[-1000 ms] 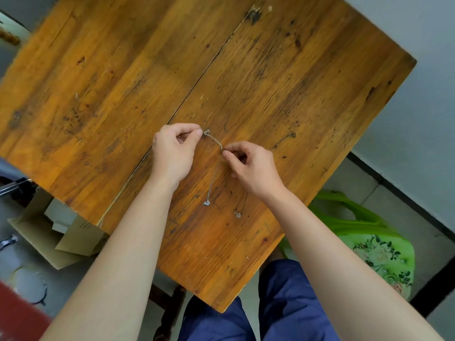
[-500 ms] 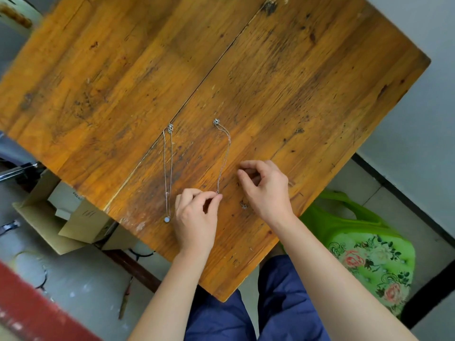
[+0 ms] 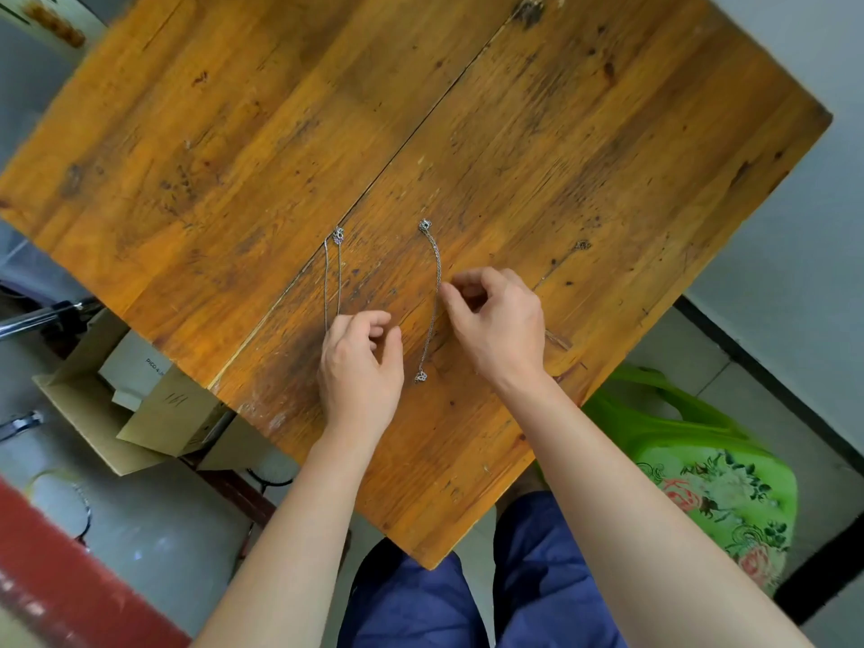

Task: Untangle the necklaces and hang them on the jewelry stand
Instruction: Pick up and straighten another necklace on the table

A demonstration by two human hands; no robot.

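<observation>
Since half a second ago my left hand has let go of the right necklace and shifted left. My right hand has moved farther up that chain. Nearest, the left hand's grip is loosely curled with nothing visible in it, and it covers the near end of the left necklace. Just beyond, the right forefinger touches the right necklace mid-length; I cannot tell whether that grip pinches it. Both chains lie apart, running near to far on the wooden surface. No stand is in view. I judge each chain should be pinched at one end and lifted slowly, so they stay separate.
</observation>
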